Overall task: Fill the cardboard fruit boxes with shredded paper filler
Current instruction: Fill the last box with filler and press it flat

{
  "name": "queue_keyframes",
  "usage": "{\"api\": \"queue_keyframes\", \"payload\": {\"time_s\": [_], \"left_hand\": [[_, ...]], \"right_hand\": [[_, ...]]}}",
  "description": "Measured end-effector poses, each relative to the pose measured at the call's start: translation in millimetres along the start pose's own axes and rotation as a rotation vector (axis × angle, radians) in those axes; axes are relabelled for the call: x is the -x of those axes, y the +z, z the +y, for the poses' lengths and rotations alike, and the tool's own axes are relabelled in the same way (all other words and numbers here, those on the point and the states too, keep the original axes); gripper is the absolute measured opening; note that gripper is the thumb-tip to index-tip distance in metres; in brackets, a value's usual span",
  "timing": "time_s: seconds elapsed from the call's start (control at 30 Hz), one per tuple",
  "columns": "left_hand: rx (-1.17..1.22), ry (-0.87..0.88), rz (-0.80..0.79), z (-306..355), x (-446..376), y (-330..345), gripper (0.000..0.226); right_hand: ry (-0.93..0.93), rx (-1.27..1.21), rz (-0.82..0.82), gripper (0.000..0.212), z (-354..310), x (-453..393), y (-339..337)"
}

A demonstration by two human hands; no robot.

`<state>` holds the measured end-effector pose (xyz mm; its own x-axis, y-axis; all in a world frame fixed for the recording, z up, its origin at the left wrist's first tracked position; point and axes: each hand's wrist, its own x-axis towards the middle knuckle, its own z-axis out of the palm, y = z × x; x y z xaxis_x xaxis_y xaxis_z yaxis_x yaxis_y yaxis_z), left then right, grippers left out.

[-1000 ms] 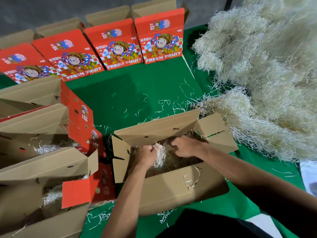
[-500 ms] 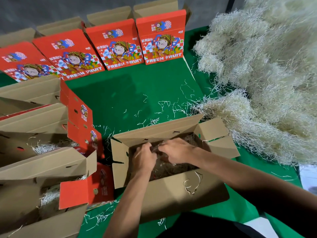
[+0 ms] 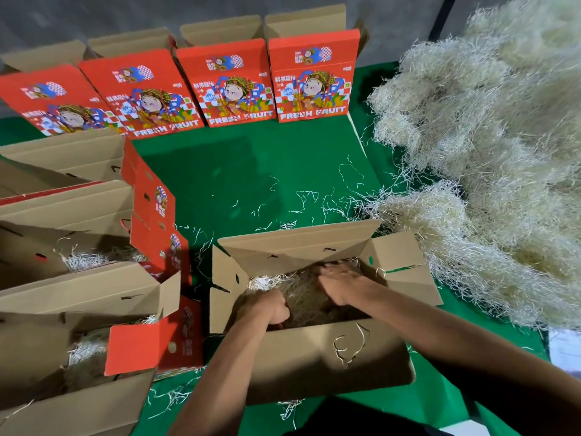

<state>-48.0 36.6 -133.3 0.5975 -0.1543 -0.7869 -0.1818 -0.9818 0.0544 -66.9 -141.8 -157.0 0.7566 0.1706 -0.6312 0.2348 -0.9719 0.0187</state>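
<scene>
- Head view: an open brown box (image 3: 314, 357) sits near the person on a green table (image 3: 251, 171). All its flaps stand open.
- There is shredded paper (image 3: 301, 300) inside the box, and it covers the bottom.
- The left hand (image 3: 267, 306) is inside the box, at its left side. Its fingers are curled down into the paper. I cannot tell how much paper they hold.
- The right hand (image 3: 341, 284) is also inside the box, further back and to the right. Its fingers are spread out flat and press on the paper. They look blurry.
- A big pile of shredded paper (image 3: 490, 171) lies on the right side of the table, just beside the box.
- Loose paper strands (image 3: 308, 196) lie on the table beyond the box.
- Four red boxes (image 3: 239, 86) that say "FRESH FRUIT" stand in a row at the far side.
- More open boxes (image 3: 78, 294) sit on the left, with some shredded paper in them.
</scene>
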Motion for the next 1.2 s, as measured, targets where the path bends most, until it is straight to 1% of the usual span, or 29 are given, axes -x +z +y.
{"api": "queue_keyframes", "payload": {"time_s": [0.07, 0.1, 0.2, 0.23, 0.27, 0.3, 0.37, 0.4, 0.43, 0.5, 0.53, 0.6, 0.67, 0.7, 0.77, 0.9, 0.97, 1.03, 1.1, 1.13, 1.17, 1.2], "left_hand": [[-0.058, -0.019, -0.034, 2, -2, -2, 0.046], [-0.088, -0.019, -0.036, 3, -1, -3, 0.045], [-0.111, 0.007, -0.002, 5, 4, -5, 0.03], [-0.083, 0.015, 0.045, 4, 4, -4, 0.021], [-0.045, 0.031, 0.126, 2, 4, -2, 0.011], [0.003, 0.046, 0.231, 1, 3, -2, 0.007], [0.098, 0.079, 0.437, 1, 1, -3, 0.005], [0.125, 0.104, 0.51, 2, -1, -4, 0.003], [0.129, 0.119, 0.54, 4, -1, -4, 0.004], [0.062, 0.107, 0.502, 5, -5, -3, 0.007], [0.011, 0.076, 0.429, 4, -8, -2, 0.009], [-0.045, 0.022, 0.229, 3, -11, 1, 0.02], [-0.047, 0.03, 0.066, 3, -13, 2, 0.033], [-0.037, 0.042, 0.024, 4, -14, 2, 0.037], [-0.031, 0.043, -0.005, 7, -15, 0, 0.041], [-0.079, 0.018, 0.02, 10, -19, 4, 0.053], [-0.025, 0.013, 0.099, 9, -19, 5, 0.059], [-0.014, 0.044, 0.274, 6, -17, 0, 0.055], [-0.044, 0.089, 0.452, 5, -13, -5, 0.043], [-0.03, 0.12, 0.512, 6, -13, -6, 0.036], [0.007, 0.16, 0.535, 7, -12, -7, 0.03], [0.05, 0.201, 0.517, 10, -11, -6, 0.029]], "right_hand": [[0.029, 0.075, -0.036, 0.066, 1, -2, 2], [0.04, 0.107, -0.052, 0.066, 0, -2, 2], [0.047, 0.155, -0.063, 0.055, -3, 1, -1], [0.035, 0.127, -0.061, 0.051, -3, 4, -4], [0.018, 0.079, -0.032, 0.047, -2, 6, -8], [-0.003, 0.041, 0.031, 0.042, 0, 8, -13], [-0.022, 0.045, 0.167, 0.031, 5, 15, -24], [-0.013, 0.073, 0.21, 0.027, 8, 17, -28], [-0.002, 0.113, 0.222, 0.024, 10, 19, -28], [0.029, 0.192, 0.158, 0.024, 13, 19, -22], [0.052, 0.217, 0.098, 0.026, 14, 17, -17], [0.09, 0.246, 0.009, 0.03, 15, 14, -8], [0.103, 0.297, -0.045, 0.036, 14, 7, 0], [0.108, 0.314, -0.077, 0.04, 14, 4, 4], [0.127, 0.312, -0.123, 0.046, 15, 1, 8], [0.141, 0.282, -0.144, 0.056, 18, 1, 7], [0.136, 0.238, -0.152, 0.053, 15, 4, 3], [0.082, 0.165, -0.101, 0.044, 12, 9, -6], [-0.005, 0.152, 0.047, 0.035, 12, 13, -17], [-0.038, 0.149, 0.123, 0.034, 12, 14, -21], [-0.064, 0.127, 0.173, 0.033, 11, 13, -24], [-0.082, 0.097, 0.197, 0.033, 9, 13, -26]]}}
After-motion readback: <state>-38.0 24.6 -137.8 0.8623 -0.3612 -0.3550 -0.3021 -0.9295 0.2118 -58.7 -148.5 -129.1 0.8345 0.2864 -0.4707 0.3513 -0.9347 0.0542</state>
